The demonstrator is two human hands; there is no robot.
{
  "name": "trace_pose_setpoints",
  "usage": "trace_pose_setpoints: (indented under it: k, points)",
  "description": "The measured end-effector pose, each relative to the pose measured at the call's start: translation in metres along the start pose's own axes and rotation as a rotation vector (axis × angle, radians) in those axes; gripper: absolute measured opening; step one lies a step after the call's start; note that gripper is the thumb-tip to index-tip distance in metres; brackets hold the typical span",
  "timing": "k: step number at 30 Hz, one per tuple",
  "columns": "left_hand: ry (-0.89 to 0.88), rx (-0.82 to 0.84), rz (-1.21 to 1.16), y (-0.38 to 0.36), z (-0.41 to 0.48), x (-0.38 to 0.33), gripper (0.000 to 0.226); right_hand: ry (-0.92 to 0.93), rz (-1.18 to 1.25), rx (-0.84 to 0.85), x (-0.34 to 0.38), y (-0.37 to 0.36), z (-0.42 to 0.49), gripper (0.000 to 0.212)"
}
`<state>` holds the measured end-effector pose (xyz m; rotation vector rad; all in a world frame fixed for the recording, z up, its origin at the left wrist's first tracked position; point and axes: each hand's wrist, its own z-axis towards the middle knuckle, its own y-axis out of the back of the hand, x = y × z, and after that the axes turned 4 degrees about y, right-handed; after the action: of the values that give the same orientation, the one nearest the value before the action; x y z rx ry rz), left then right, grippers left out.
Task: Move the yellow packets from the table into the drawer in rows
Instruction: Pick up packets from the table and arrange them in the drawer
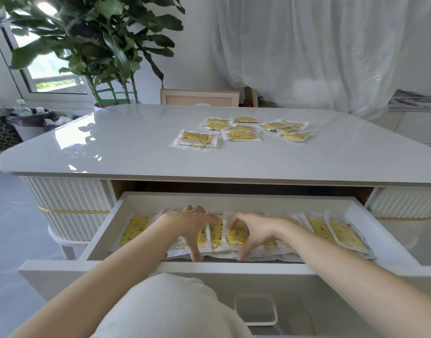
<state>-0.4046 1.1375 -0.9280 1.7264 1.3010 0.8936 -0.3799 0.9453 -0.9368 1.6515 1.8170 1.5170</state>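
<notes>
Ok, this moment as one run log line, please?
step: arranging row | left hand: on drawer packets | right hand: gripping drawer packets | table packets: not yet moved

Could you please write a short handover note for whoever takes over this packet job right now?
Left hand: in the drawer, fingers spread, resting on packets in the middle of the row.
Right hand: beside it, arched over the next packet; I cannot tell whether it grips.
Done: a row of packets lies overlapped across the drawer.
Left: the loose packets, roughly ten, are scattered on the table beyond the drawer; they must go in and be lined up.
</notes>
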Motion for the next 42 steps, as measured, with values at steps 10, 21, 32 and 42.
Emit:
trace_pose_setpoints:
  k: [10,21,32,42]
  points:
    - [0.011,-0.035,0.076,-0.007,-0.002,0.008,0.114,0.067,-0.225,0.031,-0.001,-0.006,0.003,0.076]
    - [-0.051,-0.135,-0.368,0.032,-0.042,0.004,0.053,0.083,-0.187,-0.076,0.028,0.057,-0.041,0.029]
    - [0.017,-0.388,-0.399,0.144,-0.057,0.01,0.035,0.021,-0.044,-0.563,0.034,0.13,-0.057,0.024]
    - [0.286,-0.367,-0.334,0.14,0.042,0.021,0.07,-0.11,0.009,-0.623,0.01,0.135,0.025,0.051]
